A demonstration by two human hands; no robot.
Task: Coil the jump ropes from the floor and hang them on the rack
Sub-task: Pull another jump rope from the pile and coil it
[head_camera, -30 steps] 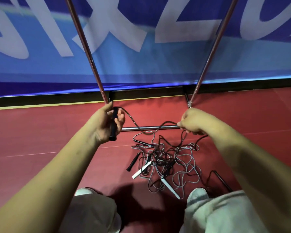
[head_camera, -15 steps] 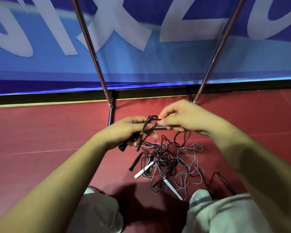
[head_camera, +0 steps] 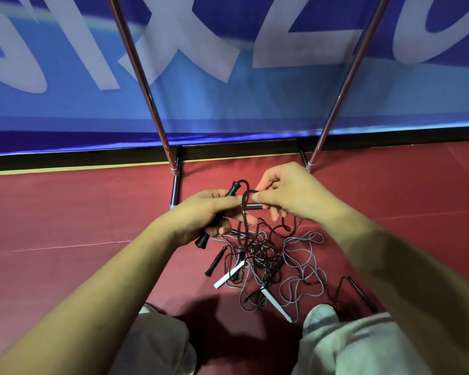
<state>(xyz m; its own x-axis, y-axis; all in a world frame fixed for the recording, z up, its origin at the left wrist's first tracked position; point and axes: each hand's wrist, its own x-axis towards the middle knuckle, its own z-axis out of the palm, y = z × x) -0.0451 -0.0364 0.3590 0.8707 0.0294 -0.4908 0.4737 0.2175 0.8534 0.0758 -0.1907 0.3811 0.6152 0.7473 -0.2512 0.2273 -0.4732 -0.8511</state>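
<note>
In the head view, the left hand point(head_camera: 201, 215) has its fingers curled round a black handle point(head_camera: 232, 189). The right hand point(head_camera: 290, 193) pinches the black cord point(head_camera: 244, 201) between thumb and forefinger, holding up a loop beside that handle. The cord runs down into the tangle of jump ropes point(head_camera: 257, 255) on the red floor point(head_camera: 65, 212), between the person's knees and the rack's base bar point(head_camera: 174, 188). The cord looks light, limp and springy, and likely to snag on the grey rope point(head_camera: 303, 255) and the white handles point(head_camera: 229, 274). The stiff handle seems the soundest hold, with the other hand feeding loops. The rack's poles point(head_camera: 144, 85) rise out of frame, so whether anything hangs there cannot be told.
</note>
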